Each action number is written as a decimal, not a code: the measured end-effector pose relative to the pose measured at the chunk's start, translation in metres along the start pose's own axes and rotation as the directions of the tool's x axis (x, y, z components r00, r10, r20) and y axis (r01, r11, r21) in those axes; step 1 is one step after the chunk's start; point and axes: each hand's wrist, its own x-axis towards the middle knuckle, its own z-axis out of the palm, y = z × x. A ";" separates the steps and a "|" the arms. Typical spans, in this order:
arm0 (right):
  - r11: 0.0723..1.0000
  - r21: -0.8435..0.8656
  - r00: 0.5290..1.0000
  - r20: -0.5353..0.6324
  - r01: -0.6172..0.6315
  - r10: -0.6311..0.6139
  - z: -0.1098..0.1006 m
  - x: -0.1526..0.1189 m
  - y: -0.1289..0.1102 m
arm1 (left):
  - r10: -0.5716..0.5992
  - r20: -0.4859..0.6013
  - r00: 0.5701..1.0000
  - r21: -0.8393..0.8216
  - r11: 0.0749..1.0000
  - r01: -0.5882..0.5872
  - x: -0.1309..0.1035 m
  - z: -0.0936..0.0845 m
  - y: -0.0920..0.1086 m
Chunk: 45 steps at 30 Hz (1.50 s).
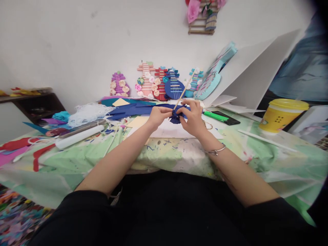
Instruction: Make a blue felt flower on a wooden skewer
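Note:
Both hands meet over a white board (164,132) near the table's front. My left hand (159,118) is closed, its fingertips pinching one side of a small dark blue paper flower (175,119). My right hand (191,116) holds the flower's other side between thumb and fingers. A thin wooden stick (185,89) slants up and right from the flower; its lower end is hidden by the flower and fingers. Behind the hands lie sheets of blue paper (133,111). A green-handled cutter (216,116) rests right of my right hand.
Small paper-decorated lutes, among them a blue one (175,89), stand along the wall. White string (89,114) and a white roll (79,136) lie left. A yellow-lidded cup (282,116) and a white rod (266,140) are at right. Blue scraps dot the green tablecloth (164,153).

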 end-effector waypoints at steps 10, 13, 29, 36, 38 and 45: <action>0.999 -0.012 0.998 0.049 -0.032 0.033 0.002 -0.001 0.003 | -0.165 -0.007 0.986 -0.130 0.978 0.163 0.000 -0.001 -0.001; 0.999 -0.019 0.998 0.043 -0.046 0.046 0.003 -0.001 0.003 | -0.161 -0.009 0.987 -0.109 0.981 0.159 -0.001 -0.001 0.000; 0.997 0.024 0.997 -0.002 -0.075 0.075 0.004 0.000 0.003 | -0.206 -0.005 0.979 -0.123 0.971 0.203 0.001 -0.004 -0.004; 0.997 0.038 0.998 0.001 -0.065 0.065 0.004 0.000 0.003 | -0.218 0.012 0.976 -0.172 0.961 0.217 0.001 -0.003 -0.006; 0.997 0.043 0.998 -0.002 -0.064 0.064 0.004 0.000 0.003 | -0.225 0.018 0.974 -0.184 0.957 0.224 0.001 -0.003 -0.006; 0.997 0.057 0.999 -0.014 -0.044 0.045 0.006 0.000 0.006 | -0.243 0.059 0.968 -0.249 0.936 0.250 0.001 -0.001 -0.007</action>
